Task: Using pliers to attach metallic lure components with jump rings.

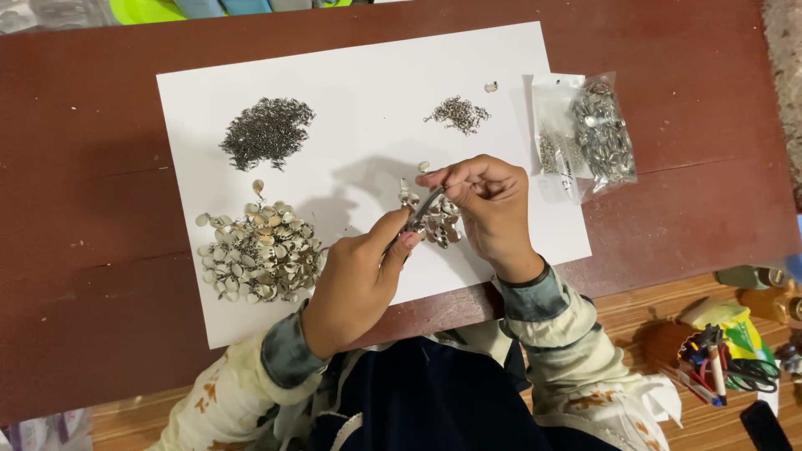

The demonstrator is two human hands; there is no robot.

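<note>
Left hand [355, 280]: lower centre of the frame, grip clamped on small pliers [418, 215] whose tip points up and right into the work.
Right hand [489, 209]: centre right, fingers pinched together on a cluster of shiny petals [439, 224], lifting it just off the paper so the pliers can reach a link.
Cluster: hangs between the two hands at the centre of the frame, close to the body where both hands meet easily.
Paper [359, 75]: a white sheet covering the middle of the red-brown bench [83, 167]; it makes the tiny metal parts easy to see.
Petal pile [261, 250]: left of the left hand, within reach as loose stock.
Dark ring heap [267, 129]: upper left of the sheet, kept apart from the petals.
Small ring heap [459, 113]: upper right of the sheet, above the right hand.
Bags [589, 134]: clear, with more metal parts, at the sheet's right edge.
Tool cup [710, 359]: lower right, on the floor, well apart.
</note>
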